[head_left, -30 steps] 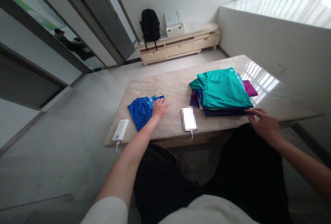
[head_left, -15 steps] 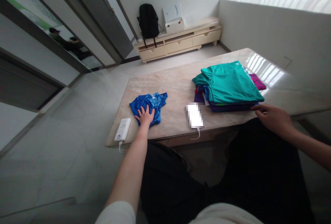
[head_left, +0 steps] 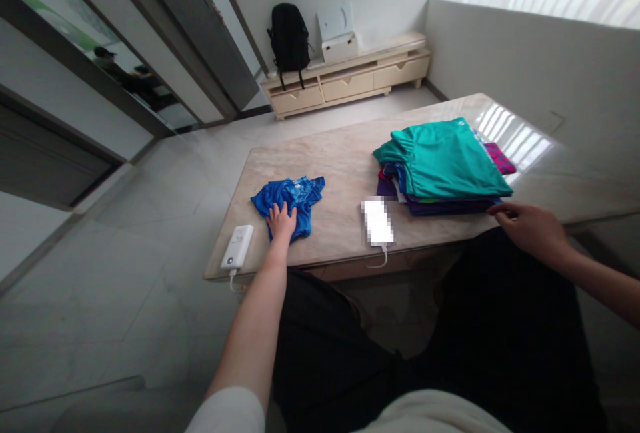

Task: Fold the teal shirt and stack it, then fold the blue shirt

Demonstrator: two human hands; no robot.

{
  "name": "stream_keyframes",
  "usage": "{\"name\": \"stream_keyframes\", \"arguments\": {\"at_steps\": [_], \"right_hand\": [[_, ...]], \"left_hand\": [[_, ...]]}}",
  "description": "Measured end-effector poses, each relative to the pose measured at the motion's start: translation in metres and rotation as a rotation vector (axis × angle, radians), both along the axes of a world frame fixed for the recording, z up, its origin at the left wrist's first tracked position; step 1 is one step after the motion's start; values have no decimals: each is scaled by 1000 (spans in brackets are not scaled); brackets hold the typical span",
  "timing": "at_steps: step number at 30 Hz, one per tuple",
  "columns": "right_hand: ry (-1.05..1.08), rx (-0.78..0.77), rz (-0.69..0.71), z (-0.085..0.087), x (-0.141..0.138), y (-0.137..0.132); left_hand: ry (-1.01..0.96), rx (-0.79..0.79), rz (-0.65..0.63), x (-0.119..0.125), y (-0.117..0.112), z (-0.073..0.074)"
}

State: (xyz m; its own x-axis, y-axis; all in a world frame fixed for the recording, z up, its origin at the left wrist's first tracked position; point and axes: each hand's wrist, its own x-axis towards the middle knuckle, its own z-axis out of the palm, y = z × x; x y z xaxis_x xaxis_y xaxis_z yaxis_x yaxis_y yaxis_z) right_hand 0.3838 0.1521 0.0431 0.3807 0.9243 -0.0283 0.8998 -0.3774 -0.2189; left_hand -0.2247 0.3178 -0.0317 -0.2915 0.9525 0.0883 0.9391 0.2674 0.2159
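A crumpled blue garment point(head_left: 293, 194) lies at the left end of the marble table point(head_left: 345, 166). My left hand point(head_left: 281, 221) rests flat on its near part, fingers spread. A stack of folded clothes with a teal shirt point(head_left: 443, 161) on top sits to the right. My right hand point(head_left: 531, 227) lies at the table's near edge beside that stack, fingers loosely extended and touching the table just short of the bottom garment.
A white power bank point(head_left: 238, 246) with a cable lies at the table's near left corner. A blurred phone point(head_left: 377, 221) lies between garment and stack. A low cabinet point(head_left: 350, 83) with a black backpack point(head_left: 289, 36) stands at the far wall.
My left hand slid from the garment's right edge down onto its near left part, pressing flat. The garment shifted and spread slightly. My right hand stayed by the stack.
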Motion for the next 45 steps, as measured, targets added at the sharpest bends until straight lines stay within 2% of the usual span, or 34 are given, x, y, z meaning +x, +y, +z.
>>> {"name": "stream_keyframes", "arguments": {"at_steps": [15,19,26,29,36,45], "right_hand": [[5,25,-13,2,-1,0],[11,30,-17,6,-3,-2],[22,46,-22,7,-4,-2],[21,43,-20,5,-3,-1],[15,31,-19,1,-1,-1],[18,9,-2,0,2,0]], "left_hand": [[-84,92,-19,-6,10,-6],[-84,113,-10,-4,9,-1],[-24,173,-7,1,3,18],[-3,142,-4,5,-1,19],[0,-46,7,12,0,3],[4,-64,-89,13,-6,8]]}}
